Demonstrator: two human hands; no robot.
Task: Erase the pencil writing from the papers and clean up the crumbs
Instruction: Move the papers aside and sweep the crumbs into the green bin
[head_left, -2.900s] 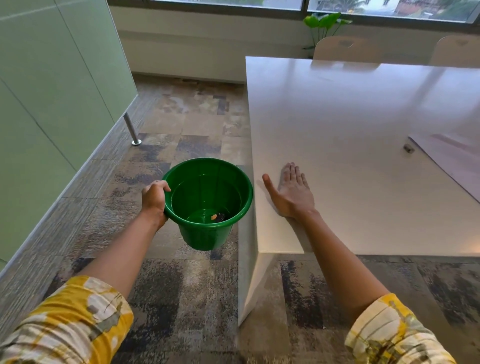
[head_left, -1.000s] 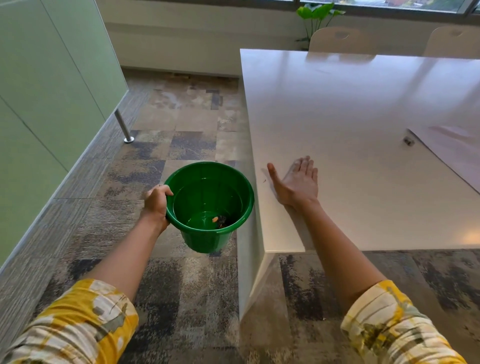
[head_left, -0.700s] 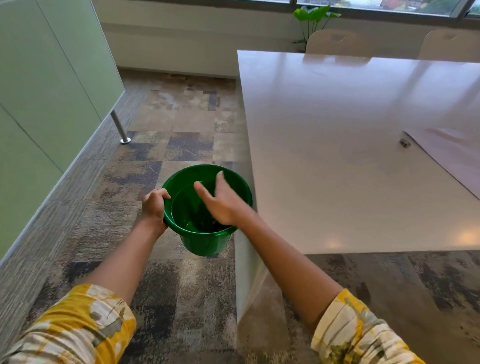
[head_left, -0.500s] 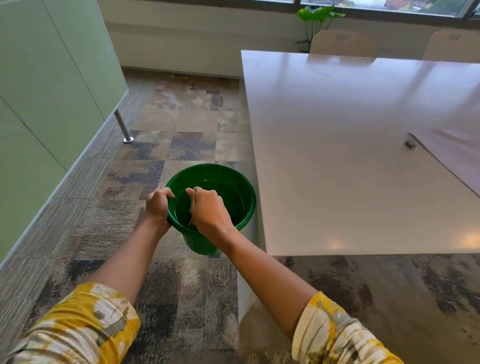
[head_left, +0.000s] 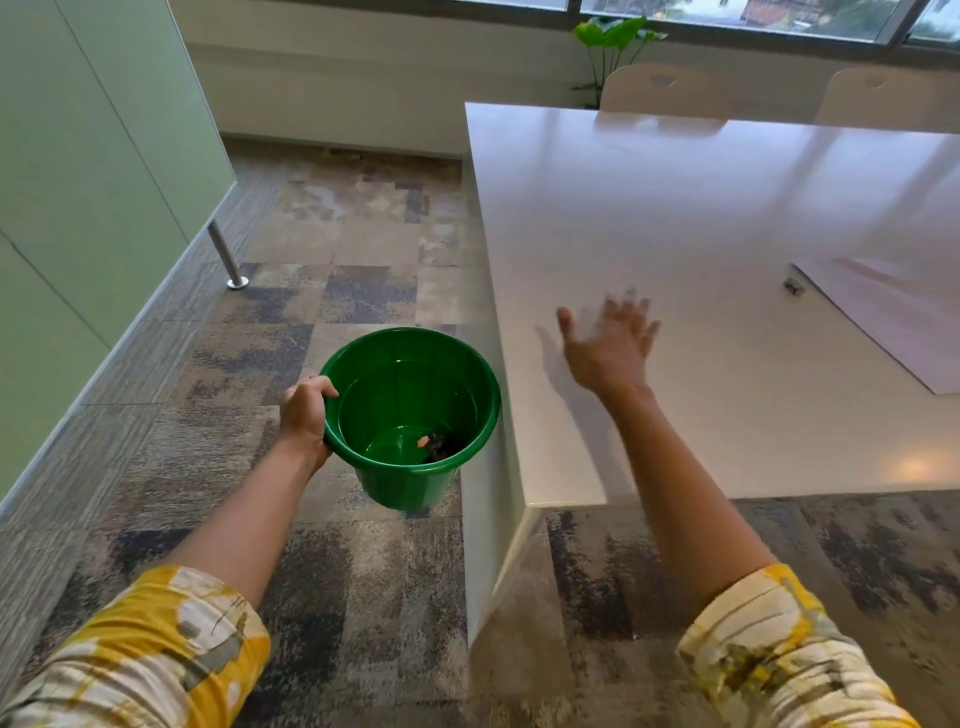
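Note:
A green bucket (head_left: 387, 395) hangs in the air against the left side of the white table (head_left: 675, 218), its rim just below the tabletop. My left hand (head_left: 305, 410) grips its left rim. Some dark bits and an orange scrap lie at its bottom. Over the table near the left edge my right hand (head_left: 608, 343) is spread flat, fingers blurred and apart, holding nothing. A large sheet of paper (head_left: 893, 317) lies at the right of the table. A small dark object (head_left: 793, 286), possibly an eraser, sits by the sheet's left corner.
Patterned carpet covers the floor. A green panel wall (head_left: 78, 208) with a metal leg (head_left: 224, 260) runs along the left. Two pale chairs (head_left: 670, 91) stand behind the table's far side, with a potted plant (head_left: 615, 36) by the window.
My right hand swept from the table's left edge over the bucket, closed above it, and has now come back over the tabletop with fingers spread. The bucket stayed in my left hand.

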